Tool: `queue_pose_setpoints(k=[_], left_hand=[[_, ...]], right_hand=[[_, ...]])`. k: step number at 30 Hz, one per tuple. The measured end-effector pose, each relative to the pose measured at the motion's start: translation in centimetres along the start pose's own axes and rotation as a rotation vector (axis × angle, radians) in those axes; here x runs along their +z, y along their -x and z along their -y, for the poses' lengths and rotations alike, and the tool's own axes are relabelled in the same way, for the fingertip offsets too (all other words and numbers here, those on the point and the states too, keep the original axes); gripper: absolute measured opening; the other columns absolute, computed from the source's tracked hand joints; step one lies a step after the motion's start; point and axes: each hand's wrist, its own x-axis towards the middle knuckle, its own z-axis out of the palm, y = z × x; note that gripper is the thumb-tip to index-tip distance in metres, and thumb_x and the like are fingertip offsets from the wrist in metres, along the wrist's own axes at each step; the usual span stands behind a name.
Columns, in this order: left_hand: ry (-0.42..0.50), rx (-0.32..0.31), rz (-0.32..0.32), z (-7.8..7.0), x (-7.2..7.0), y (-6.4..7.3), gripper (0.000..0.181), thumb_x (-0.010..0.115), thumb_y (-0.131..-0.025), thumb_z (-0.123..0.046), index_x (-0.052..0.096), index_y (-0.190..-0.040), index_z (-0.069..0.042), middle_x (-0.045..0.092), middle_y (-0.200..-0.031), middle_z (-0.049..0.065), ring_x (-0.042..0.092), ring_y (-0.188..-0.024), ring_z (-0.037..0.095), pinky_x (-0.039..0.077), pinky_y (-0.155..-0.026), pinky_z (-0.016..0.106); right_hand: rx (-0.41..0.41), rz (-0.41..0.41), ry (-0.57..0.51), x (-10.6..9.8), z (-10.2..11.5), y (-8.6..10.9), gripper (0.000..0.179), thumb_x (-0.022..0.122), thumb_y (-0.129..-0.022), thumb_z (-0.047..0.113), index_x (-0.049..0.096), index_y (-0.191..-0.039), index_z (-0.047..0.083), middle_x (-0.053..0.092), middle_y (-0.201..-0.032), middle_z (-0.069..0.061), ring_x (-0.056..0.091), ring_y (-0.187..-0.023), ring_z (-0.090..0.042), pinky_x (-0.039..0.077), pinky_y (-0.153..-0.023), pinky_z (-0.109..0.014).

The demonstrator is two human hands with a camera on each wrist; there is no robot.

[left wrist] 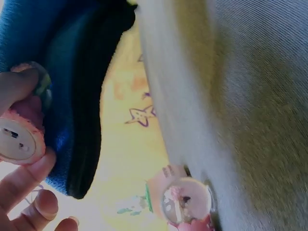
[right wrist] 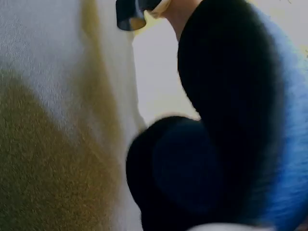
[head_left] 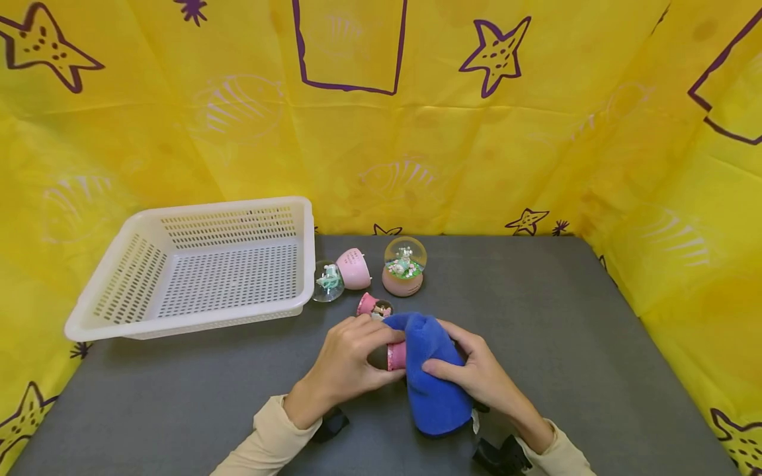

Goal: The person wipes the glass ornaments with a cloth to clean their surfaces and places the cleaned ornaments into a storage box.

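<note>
My left hand point(head_left: 354, 357) grips a small snow globe by its pink base point(head_left: 396, 356). In the left wrist view the round white underside of this snow globe point(left wrist: 18, 142) faces the camera. A thick blue cloth point(head_left: 431, 380) with a dark edge wraps the globe end and hides most of it. My right hand point(head_left: 476, 363) holds the cloth, its thumb lying across the near face. Just beyond my left fingers, another small snow globe with a pink base point(head_left: 368, 304) lies on its side. Dark cloth fills much of the right wrist view, with my right fingers hidden.
A white perforated basket point(head_left: 297, 309) stands on the grey table point(head_left: 536, 297) at left. Beside its right wall, a snow globe with a pale pink base point(head_left: 354, 269) lies tipped over. Another snow globe point(head_left: 403, 281) stands upright farther right. Yellow patterned fabric point(head_left: 381, 132) encloses the back and sides.
</note>
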Motion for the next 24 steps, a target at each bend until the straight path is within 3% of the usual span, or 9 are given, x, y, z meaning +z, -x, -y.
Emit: queue_pose_setpoints(k=[5,8,10,13,17,21,24], left_hand=[[0.088,-0.096,0.012,-0.2,-0.1,0.0,0.044,0.092,-0.06,-0.036,0.073,-0.096,-0.02,0.074,-0.087,-0.009,0.062,-0.071,0.009,0.048,-0.069,0.023],[0.158,-0.187,0.043,-0.5,-0.4,0.0,0.045,0.092,-0.062,-0.034,0.072,-0.099,-0.018,0.074,-0.089,-0.007,0.065,-0.073,0.01,0.051,-0.07,0.023],[0.216,-0.24,0.067,-0.6,-0.6,-0.1,0.047,0.091,-0.064,-0.031,0.07,-0.103,-0.016,0.074,-0.091,-0.004,0.066,-0.075,0.009,0.052,-0.07,0.022],[0.297,-0.285,0.095,-0.7,-0.8,-0.1,0.048,0.09,-0.069,-0.025,0.069,-0.11,-0.012,0.074,-0.098,-0.001,0.066,-0.079,0.009,0.054,-0.072,0.021],[0.326,-0.295,0.124,-0.6,-0.8,-0.2,0.048,0.087,-0.073,-0.023,0.067,-0.115,-0.01,0.073,-0.106,0.002,0.067,-0.088,0.009,0.055,-0.078,0.023],[0.293,-0.263,0.154,-0.5,-0.7,-0.1,0.047,0.083,-0.077,-0.025,0.064,-0.118,-0.011,0.071,-0.109,0.002,0.066,-0.094,0.011,0.054,-0.081,0.022],[0.28,-0.184,0.149,-0.4,-0.7,-0.1,0.045,0.083,-0.078,-0.023,0.063,-0.117,-0.01,0.069,-0.106,0.001,0.064,-0.088,0.01,0.052,-0.078,0.018]], right_hand=[[-0.148,-0.003,0.028,-0.6,0.0,-0.1,0.053,0.073,-0.084,-0.003,0.058,-0.134,0.007,0.066,-0.128,-0.004,0.064,-0.109,-0.011,0.053,-0.091,-0.028],[-0.19,0.025,0.027,-1.1,0.1,-0.1,0.061,0.075,-0.08,-0.006,0.056,-0.136,0.007,0.062,-0.134,0.003,0.063,-0.113,-0.011,0.052,-0.093,-0.028],[-0.189,0.017,0.038,-1.1,0.2,0.0,0.065,0.077,-0.079,-0.005,0.055,-0.138,0.008,0.062,-0.134,0.005,0.064,-0.11,-0.011,0.053,-0.091,-0.028],[-0.158,-0.025,0.059,-0.9,0.2,0.0,0.065,0.076,-0.08,-0.003,0.053,-0.14,0.009,0.063,-0.132,-0.002,0.064,-0.106,-0.011,0.055,-0.087,-0.029],[-0.086,-0.08,0.051,-0.5,0.2,0.0,0.056,0.069,-0.087,0.001,0.052,-0.14,0.008,0.064,-0.124,-0.014,0.065,-0.103,-0.011,0.056,-0.084,-0.031],[-0.06,-0.1,-0.014,-0.5,0.0,0.0,0.046,0.062,-0.092,0.0,0.051,-0.136,0.0,0.065,-0.117,-0.003,0.066,-0.098,-0.009,0.056,-0.082,-0.03],[-0.07,-0.094,-0.073,-0.7,-0.3,-0.1,0.04,0.057,-0.094,-0.001,0.05,-0.133,-0.008,0.065,-0.114,0.009,0.066,-0.097,-0.008,0.056,-0.082,-0.028]])
